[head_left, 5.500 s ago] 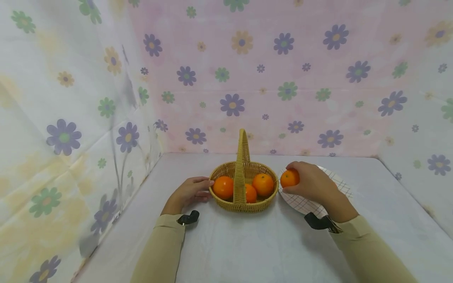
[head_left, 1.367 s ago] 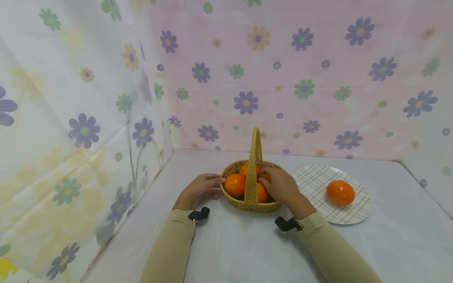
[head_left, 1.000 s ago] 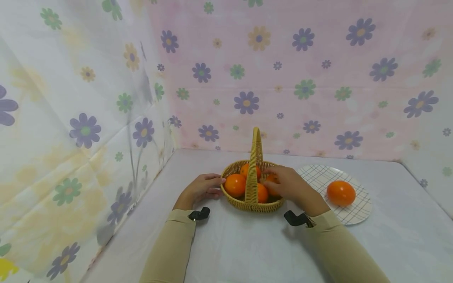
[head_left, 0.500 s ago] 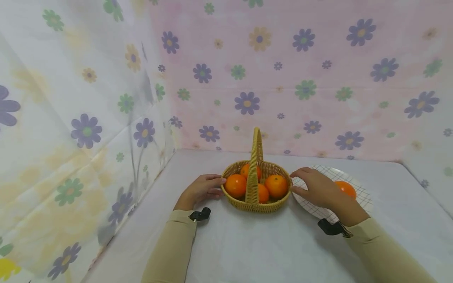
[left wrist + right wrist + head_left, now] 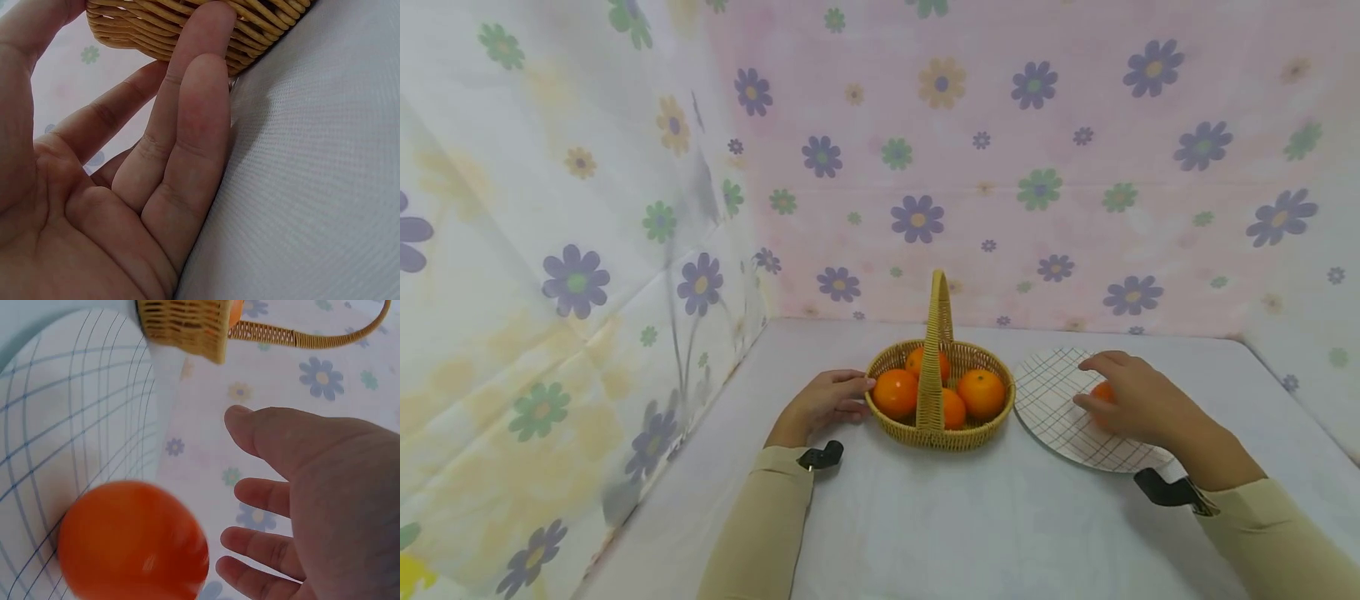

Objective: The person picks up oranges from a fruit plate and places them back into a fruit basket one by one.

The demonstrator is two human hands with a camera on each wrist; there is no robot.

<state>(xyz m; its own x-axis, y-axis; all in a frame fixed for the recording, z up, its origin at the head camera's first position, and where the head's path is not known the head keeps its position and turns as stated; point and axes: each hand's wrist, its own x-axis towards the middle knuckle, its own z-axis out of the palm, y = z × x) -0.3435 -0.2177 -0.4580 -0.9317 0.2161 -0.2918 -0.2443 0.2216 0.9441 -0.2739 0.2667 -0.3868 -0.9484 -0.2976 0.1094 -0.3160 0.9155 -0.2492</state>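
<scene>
A wicker basket (image 5: pixel 958 439) with a tall arched handle stands mid-table, holding several oranges (image 5: pixel 982 394). Against its left side rests my left hand (image 5: pixel 822 403), thumb at the rim; in the left wrist view its fairly straight fingers (image 5: pixel 203 106) lie on the woven wall (image 5: pixel 137 28). My right hand (image 5: pixel 1142 402) hovers over a white plate with a grid pattern (image 5: pixel 1048 400), thumb and fingers spread. One orange (image 5: pixel 1102 393) on that plate is partly hidden behind this hand. In the right wrist view, a gap separates the orange (image 5: pixel 131 540) from the fingertips (image 5: pixel 234 537).
A white cloth covers the table (image 5: pixel 925 517). Flower-printed fabric rises as a back wall (image 5: pixel 850 233) and as side walls to the left (image 5: pixel 617 350) and right. The plate lies just right of the basket, near its rim.
My right hand placed an orange from the plate into the basket, released it, and moved back right over the plate's remaining orange. My left hand stayed at the basket's side.
</scene>
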